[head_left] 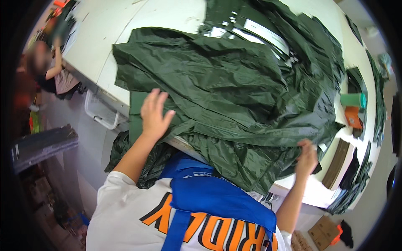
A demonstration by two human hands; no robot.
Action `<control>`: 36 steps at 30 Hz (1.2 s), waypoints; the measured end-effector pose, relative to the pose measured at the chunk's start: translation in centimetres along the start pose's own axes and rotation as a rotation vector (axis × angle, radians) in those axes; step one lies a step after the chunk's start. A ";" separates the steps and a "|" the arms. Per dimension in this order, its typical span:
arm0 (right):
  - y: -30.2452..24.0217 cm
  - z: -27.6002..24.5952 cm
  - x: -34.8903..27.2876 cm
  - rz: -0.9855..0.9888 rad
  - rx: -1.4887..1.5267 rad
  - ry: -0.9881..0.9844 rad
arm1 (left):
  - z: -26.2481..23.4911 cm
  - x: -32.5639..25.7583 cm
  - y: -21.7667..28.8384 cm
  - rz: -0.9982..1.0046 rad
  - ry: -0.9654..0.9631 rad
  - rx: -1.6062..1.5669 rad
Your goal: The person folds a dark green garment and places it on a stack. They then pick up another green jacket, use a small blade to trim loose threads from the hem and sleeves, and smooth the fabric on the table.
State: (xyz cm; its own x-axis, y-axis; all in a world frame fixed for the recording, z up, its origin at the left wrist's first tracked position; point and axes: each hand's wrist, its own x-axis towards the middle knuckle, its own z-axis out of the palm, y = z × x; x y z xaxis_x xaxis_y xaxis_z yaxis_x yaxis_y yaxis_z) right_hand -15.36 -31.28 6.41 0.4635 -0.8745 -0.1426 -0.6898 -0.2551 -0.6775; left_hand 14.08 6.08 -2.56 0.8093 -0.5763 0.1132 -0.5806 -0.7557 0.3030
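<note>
A large, crumpled piece of dark green shiny fabric [201, 79], which looks like a rain garment, spreads over the white table and hangs over its near edge. My left hand [155, 115] lies flat on the fabric's left part, fingers stretched and thumb apart. At the right near edge, my right hand [307, 158] has its fingers bent together on the border of the fabric, close to a small white tag [322, 147]. Folds of the cloth partly hide what the right fingertips pinch. A long seam runs across the fabric between both hands.
White paper strips [266, 33] lie among more green cloth at the far side. On the right are a green roll [353, 100], an orange box [354, 117] and a brown board [337, 163]. A person [54, 71] sits at far left. Cardboard boxes [323, 232] stand below right.
</note>
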 end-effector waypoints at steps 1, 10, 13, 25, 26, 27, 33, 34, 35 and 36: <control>1.0 1.9 -1.8 -0.263 -0.119 -0.028 | 0.1 -0.8 -2.4 -0.257 0.037 0.038; -1.6 12.4 -3.6 -0.746 -0.390 -0.431 | -1.2 2.9 -17.5 -0.893 0.313 -0.576; -2.7 11.3 -2.3 -0.669 -0.355 -0.458 | -0.9 6.8 -21.8 -1.001 0.321 -0.858; -9.3 11.5 -1.3 -0.379 -0.010 -0.508 | -4.2 6.6 -16.4 -0.748 0.337 -1.222; -10.3 12.9 -0.6 -0.459 0.079 -0.470 | -5.5 6.2 -15.0 -0.737 0.359 -1.319; -12.4 14.6 0.4 -0.654 -0.024 -0.439 | -6.8 5.5 -13.5 -0.732 0.382 -1.414; -23.8 22.2 0.9 -0.728 0.189 -0.516 | -10.7 2.5 -6.9 -0.575 0.548 -1.660; -26.0 22.0 -0.4 -0.645 0.315 -0.619 | -11.7 2.7 -3.9 -0.513 0.472 -1.566; -27.3 21.8 -1.1 -0.609 0.371 -0.719 | -12.5 2.7 -1.6 -0.421 0.263 -1.171; -28.6 21.3 -1.9 -0.563 0.423 -0.809 | -12.3 3.2 -0.8 -0.013 0.170 -0.768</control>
State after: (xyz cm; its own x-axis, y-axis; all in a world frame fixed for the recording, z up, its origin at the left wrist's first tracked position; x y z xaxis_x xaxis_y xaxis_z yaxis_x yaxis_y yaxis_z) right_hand 15.35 -13.49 10.68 0.9928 -0.1031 -0.0618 -0.0849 -0.2373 -0.9677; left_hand 18.27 8.68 9.20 0.8542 -0.4666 0.2294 -0.3970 -0.3002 0.8673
